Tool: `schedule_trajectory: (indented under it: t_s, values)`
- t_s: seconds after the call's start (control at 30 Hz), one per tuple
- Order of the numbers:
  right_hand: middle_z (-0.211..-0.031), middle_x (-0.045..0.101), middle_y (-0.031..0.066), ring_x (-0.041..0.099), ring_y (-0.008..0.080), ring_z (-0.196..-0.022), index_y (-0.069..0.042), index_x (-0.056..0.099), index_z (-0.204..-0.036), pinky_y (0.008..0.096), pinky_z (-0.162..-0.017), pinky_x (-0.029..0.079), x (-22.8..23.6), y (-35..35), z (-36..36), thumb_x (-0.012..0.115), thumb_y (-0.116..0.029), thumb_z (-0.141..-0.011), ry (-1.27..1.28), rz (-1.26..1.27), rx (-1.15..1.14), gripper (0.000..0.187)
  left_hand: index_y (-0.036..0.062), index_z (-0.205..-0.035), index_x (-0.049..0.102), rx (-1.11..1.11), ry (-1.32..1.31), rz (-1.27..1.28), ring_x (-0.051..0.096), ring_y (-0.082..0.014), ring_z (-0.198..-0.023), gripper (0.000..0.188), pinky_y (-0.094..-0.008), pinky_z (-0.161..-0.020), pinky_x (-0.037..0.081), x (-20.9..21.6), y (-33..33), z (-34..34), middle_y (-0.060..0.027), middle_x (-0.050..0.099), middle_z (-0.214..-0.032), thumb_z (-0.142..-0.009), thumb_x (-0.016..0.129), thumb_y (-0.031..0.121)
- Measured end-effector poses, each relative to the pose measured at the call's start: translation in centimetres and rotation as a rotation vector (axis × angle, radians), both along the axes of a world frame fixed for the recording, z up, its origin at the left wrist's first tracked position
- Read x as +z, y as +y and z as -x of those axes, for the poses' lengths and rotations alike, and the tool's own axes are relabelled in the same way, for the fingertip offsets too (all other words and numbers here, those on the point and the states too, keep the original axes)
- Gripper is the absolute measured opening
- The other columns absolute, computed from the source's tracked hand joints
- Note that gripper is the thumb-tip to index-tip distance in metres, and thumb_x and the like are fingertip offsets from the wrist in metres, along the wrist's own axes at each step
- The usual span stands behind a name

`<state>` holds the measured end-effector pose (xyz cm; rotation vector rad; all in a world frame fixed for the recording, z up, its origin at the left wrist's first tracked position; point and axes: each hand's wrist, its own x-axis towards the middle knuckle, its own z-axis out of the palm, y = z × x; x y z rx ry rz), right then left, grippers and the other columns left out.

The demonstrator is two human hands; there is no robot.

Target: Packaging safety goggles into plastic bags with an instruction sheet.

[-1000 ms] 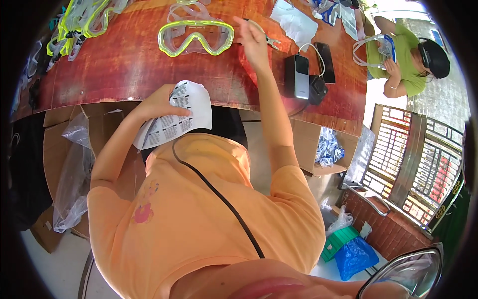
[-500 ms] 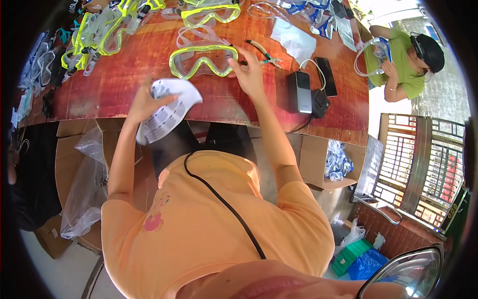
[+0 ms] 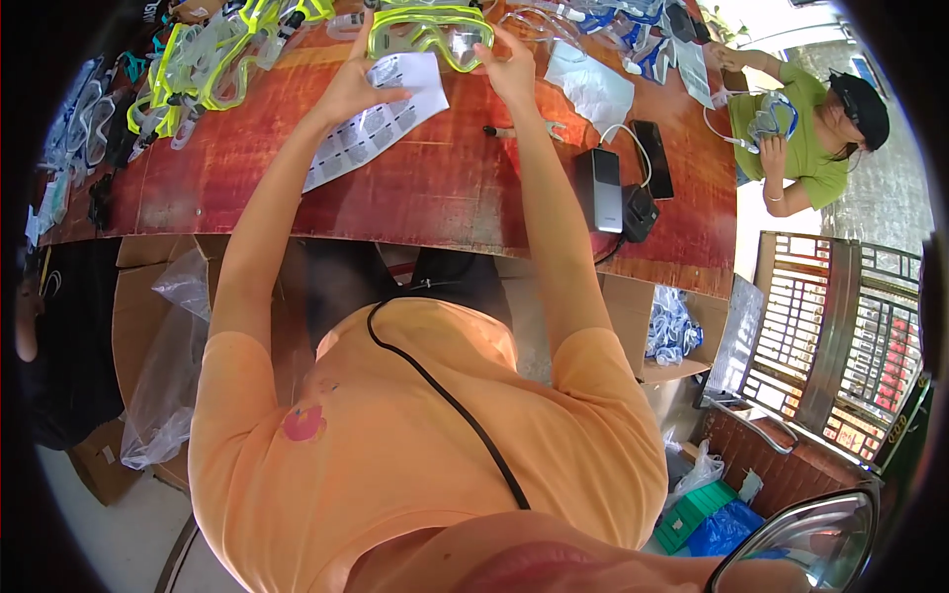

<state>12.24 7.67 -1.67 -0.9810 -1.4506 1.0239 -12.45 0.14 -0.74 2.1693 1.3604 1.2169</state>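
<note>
A diving mask (image 3: 433,40) with a yellow-green frame and clear lenses is at the far side of the red-brown table, close against another yellow-green mask behind it. My right hand (image 3: 508,75) grips its right edge, thumb toward the lens. A white printed sheet (image 3: 381,124) slants across the table below the mask. My left hand (image 3: 354,91) has its thumb over this sheet, while its fingers extend up to the mask's left side; the fingertips' hold is partly hidden. Pliers (image 3: 556,129) lie partly behind my right forearm.
Yellow-green masks (image 3: 222,79) pile up at the left, blue ones (image 3: 618,25) at the far right. A grey power bank (image 3: 599,188), a black phone (image 3: 649,158) and a crumpled sheet (image 3: 590,87) are right of my arm. Another person (image 3: 806,128) holds a blue mask.
My right hand has moved the mask away from me, up to the other mask. My left hand has carried the printed sheet forward from the table's near edge, onto the table.
</note>
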Motion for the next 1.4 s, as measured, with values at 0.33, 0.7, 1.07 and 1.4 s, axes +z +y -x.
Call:
schedule_trajectory:
  t_s: [0.33,0.7,1.07,1.4]
  values:
    - [-0.130,0.045,0.0184,0.072,0.0204,-0.073,-0.002,0.058,-0.130,0.0258,-0.058,0.060,-4.4,1.1,0.8,0.075,-0.010,-0.085,-0.122,-0.290,-0.106,0.048,0.0026,-0.116,0.069,0.026,0.085,0.257,0.061,-0.0323,-0.117,0.059,-0.0377,-0.097,0.048,-2.1,3.6,2.2,-0.0207,0.007,-0.161,-0.065,0.086,0.027]
    - [-0.108,0.060,0.0176,0.058,0.0296,-0.098,0.000,0.056,-0.126,0.0364,-0.086,0.048,2.0,-9.2,2.9,0.075,-0.021,-0.085,-0.284,-0.454,-0.217,0.049,-0.0005,-0.111,0.069,0.021,-0.253,0.692,0.069,-0.0180,-0.087,0.052,-0.0321,-0.083,0.051,4.7,-10.4,5.2,-0.0085,0.073,-0.097,-0.075,0.083,0.034]
    - [-0.117,0.058,0.0144,0.057,0.0238,-0.107,0.001,0.049,-0.129,0.0349,-0.092,0.047,7.5,-22.7,12.9,0.075,-0.011,-0.084,-0.031,-0.257,0.166,0.054,0.0031,-0.116,0.067,-0.029,-0.558,0.753,0.062,-0.0096,-0.089,0.041,-0.0280,-0.080,0.051,11.3,-18.6,9.5,-0.0019,0.069,-0.100,-0.089,0.071,0.033]
    - [-0.101,0.063,0.0121,0.062,0.0210,-0.085,-0.001,0.051,-0.124,0.0313,-0.075,0.052,13.2,-16.9,20.6,0.073,-0.015,-0.088,-0.290,-0.405,0.348,0.044,-0.0034,-0.104,0.070,0.351,-0.852,0.732,0.067,-0.0121,-0.075,0.035,-0.0294,-0.069,0.053,11.5,-25.9,21.0,-0.0051,0.072,-0.087,-0.094,0.067,0.031]
